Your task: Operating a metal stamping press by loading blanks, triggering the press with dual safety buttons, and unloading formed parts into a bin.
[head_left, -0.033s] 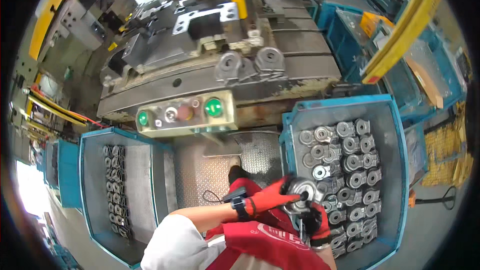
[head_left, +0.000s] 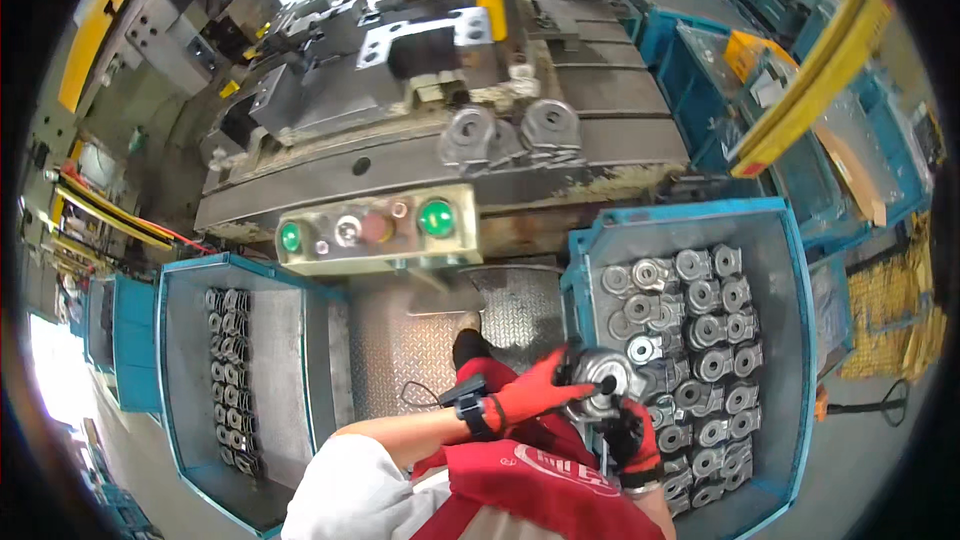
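Note:
In front of my body, at the near left side of the right-hand bin, I hold a round grey metal part (head_left: 603, 375) with a hole in its middle. It may be more than one part stacked; the lower side is hidden. My left hand (head_left: 535, 392), in a red and black glove, grips its left side. From the near right my right hand (head_left: 634, 440), gloved alike, closes on its lower edge. Beneath and beyond lie several similar ringed metal parts (head_left: 713, 363) in rows inside the blue bin (head_left: 795, 270).
Another blue bin (head_left: 170, 380) at the left holds a column of metal parts (head_left: 235, 375). A control box (head_left: 380, 230) with green buttons stands before the machine bed (head_left: 620, 140). Two small stacks of parts (head_left: 551, 130) rest on that bed. A yellow post (head_left: 810, 70) slants at the right.
The held part has risen slightly in the picture, both hands still on it. The machine and control box appear shifted a little to the right.

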A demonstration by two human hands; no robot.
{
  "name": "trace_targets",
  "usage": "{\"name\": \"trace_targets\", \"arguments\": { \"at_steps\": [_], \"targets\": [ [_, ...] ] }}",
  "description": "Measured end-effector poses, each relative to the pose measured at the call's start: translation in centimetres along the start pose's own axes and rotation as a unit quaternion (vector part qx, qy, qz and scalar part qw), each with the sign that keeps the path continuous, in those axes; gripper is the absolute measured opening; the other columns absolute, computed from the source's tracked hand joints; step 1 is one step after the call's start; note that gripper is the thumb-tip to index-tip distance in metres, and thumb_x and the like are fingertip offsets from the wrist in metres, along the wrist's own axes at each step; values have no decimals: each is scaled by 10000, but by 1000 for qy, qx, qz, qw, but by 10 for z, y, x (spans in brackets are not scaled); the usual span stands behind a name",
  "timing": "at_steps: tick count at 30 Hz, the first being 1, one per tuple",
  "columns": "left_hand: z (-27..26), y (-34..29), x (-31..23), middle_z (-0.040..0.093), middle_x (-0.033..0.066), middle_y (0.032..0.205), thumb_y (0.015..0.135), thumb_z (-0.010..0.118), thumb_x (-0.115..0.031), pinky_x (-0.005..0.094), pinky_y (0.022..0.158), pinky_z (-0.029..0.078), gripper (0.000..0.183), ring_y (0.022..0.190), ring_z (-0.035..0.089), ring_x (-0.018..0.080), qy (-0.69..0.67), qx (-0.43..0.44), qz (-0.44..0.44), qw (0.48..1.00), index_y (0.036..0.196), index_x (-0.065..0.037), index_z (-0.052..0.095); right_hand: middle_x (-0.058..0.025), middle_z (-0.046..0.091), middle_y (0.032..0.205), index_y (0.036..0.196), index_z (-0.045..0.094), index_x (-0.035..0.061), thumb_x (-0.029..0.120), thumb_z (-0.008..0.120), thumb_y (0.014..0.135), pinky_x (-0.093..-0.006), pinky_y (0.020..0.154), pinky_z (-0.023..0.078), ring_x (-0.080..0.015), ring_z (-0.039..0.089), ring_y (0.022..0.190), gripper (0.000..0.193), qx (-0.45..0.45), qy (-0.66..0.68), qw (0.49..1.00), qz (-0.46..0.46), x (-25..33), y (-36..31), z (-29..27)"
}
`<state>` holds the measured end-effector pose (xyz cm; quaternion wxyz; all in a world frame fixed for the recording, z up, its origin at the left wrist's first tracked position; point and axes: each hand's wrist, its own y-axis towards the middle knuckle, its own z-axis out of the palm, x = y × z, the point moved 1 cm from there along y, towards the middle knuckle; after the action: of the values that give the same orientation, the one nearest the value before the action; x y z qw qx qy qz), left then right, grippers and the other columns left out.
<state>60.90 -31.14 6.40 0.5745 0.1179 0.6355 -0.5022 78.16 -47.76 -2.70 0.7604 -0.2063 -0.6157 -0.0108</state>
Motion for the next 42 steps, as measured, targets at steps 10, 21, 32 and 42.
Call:
{"name": "trace_targets", "arguments": {
  "at_steps": [10,21,32,42],
  "targets": [
    [-229,-40,-41,322,222,1302,711,719,-297,369,1007,289,856,1218,333,299,-36,-314,188,930,1347,-2,227,-117,522,1159,1215,422,2,73,501,863,-314,860,449,-213,542,1010,368,164,101,979,-58,107,193,261],
    [-377,33,-50,336,241,1298,807,601,-279,392,1011,275,677,1224,317,358,43,-442,239,863,1333,-16,266,-89,565,1098,1142,490,36,234,483,881,-341,884,424,-181,539,1000,328,64,440,891,92,95,330,405],
    [-419,76,-24,211,231,1397,819,576,-335,390,1075,130,744,1310,169,340,159,-495,177,835,1360,10,198,-95,549,1148,1184,471,1,54,528,821,-306,913,415,-162,528,1037,371,296,-265,849,-350,139,322,375],
    [-312,14,-73,335,224,1321,744,631,-133,412,1033,221,679,1238,311,349,263,-350,368,820,1301,43,285,-116,551,1091,1175,465,-30,206,605,792,-289,881,403,-214,532,995,471,-200,3,979,-36,86,314,287]
  ]
}}
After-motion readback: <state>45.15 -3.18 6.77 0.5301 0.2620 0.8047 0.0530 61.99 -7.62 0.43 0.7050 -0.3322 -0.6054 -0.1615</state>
